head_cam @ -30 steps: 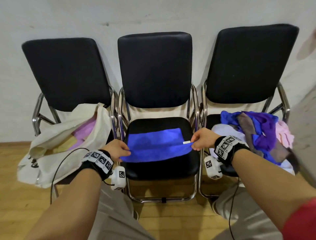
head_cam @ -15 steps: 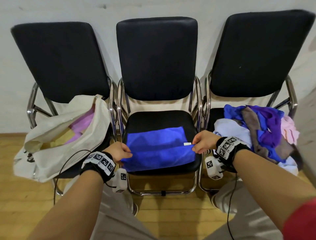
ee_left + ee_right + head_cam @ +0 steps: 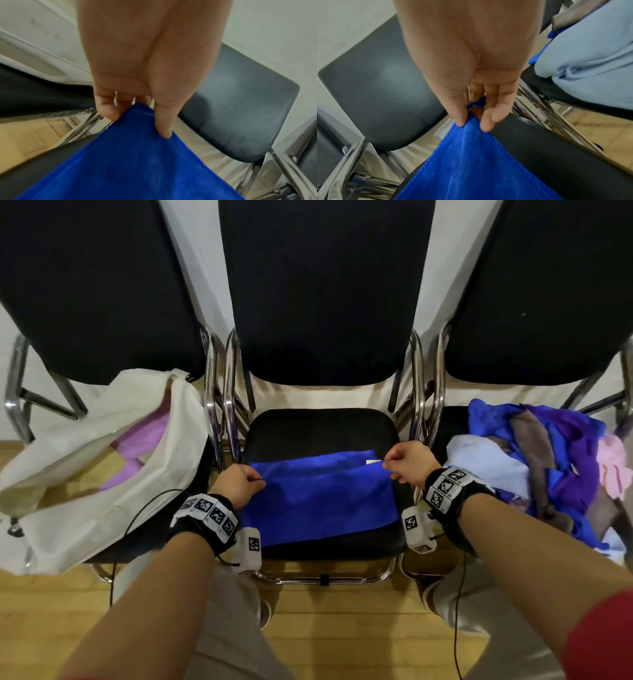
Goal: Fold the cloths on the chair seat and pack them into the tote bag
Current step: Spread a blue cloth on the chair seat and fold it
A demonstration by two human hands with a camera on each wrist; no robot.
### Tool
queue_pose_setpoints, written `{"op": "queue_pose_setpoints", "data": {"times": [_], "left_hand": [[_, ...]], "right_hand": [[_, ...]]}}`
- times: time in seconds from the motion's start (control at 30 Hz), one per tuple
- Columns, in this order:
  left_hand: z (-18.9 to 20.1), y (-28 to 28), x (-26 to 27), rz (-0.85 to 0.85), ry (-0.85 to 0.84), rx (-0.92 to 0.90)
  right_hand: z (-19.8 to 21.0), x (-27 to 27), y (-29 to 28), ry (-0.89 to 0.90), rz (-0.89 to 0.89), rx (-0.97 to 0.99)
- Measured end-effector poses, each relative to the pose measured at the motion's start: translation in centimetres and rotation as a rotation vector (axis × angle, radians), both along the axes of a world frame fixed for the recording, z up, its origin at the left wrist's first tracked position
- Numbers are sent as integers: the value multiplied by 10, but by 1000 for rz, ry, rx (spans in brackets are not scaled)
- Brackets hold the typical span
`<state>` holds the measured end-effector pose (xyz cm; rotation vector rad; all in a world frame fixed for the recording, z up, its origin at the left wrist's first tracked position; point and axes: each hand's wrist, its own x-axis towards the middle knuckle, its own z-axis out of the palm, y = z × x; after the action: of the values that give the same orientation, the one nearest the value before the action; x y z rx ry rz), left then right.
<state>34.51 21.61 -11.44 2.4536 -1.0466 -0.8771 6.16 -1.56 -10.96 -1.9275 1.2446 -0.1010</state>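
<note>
Folding step: left hand point(image 3: 239, 486) and right hand point(image 3: 409, 462) pinch blue cloth point(image 3: 318, 501) corners on seat point(image 3: 322, 422). Next likely: fold again, pack into bag point(image 3: 85, 460) left of seat.

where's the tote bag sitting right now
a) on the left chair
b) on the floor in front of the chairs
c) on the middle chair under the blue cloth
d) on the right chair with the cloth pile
a: the cream tote bag slumps on the left chair, while the blue cloth lies on the middle chair seat and the cloth pile is on the right chair.
</note>
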Motion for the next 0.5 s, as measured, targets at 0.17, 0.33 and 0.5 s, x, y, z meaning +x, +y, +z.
{"op": "queue_pose_setpoints", "data": {"times": [0.17,0.33,0.5], "left_hand": [[-17,-19,13,89,-56,-21],[-33,-31,20,137,-107,-55],[-45,-37,26,156,-109,-31]], "right_hand": [[-13,18,-17,47,-19,-96],[-31,33,-31,54,-35,-129],[-42,46,-40,89,-33,-134]]}}
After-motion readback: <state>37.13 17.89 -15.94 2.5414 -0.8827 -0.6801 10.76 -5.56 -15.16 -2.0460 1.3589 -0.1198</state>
